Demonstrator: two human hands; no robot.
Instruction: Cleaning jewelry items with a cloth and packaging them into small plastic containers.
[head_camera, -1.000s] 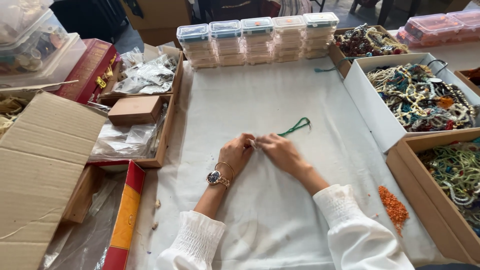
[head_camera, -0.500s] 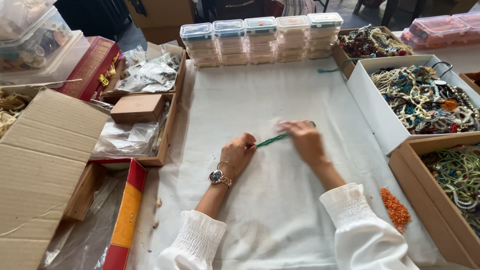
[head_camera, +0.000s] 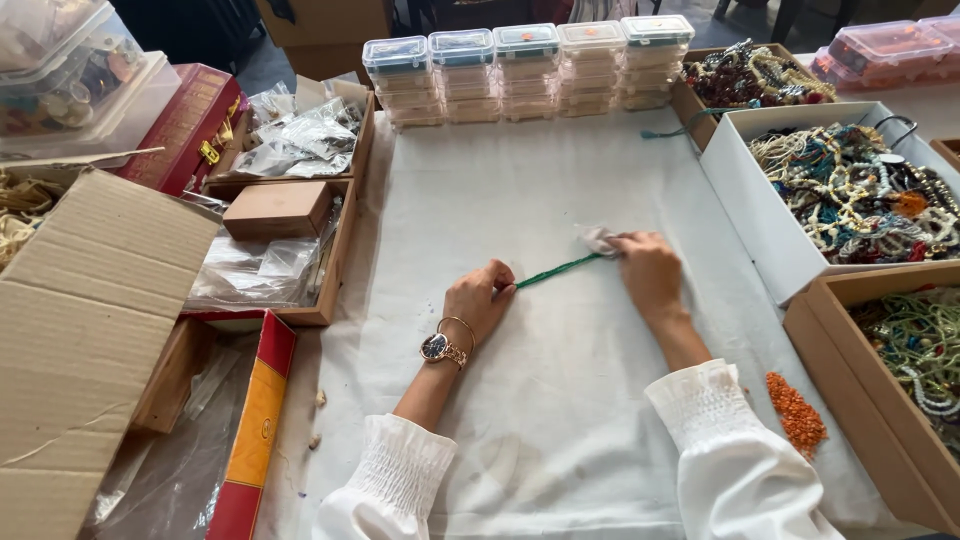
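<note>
A table covered with a white cloth carries everything. On it lie a green strand, a heap of orange beads near the right edge, and a row of clear stacked containers along the far side. Open boxes of beaded strings sit right, cardboard boxes left.

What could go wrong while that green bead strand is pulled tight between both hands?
The green bead strand is stretched taut between the left hand and the right hand; more pull might snap it and scatter beads over the white cloth. The right sleeve sits close to the orange bead pile and could sweep it off.
</note>
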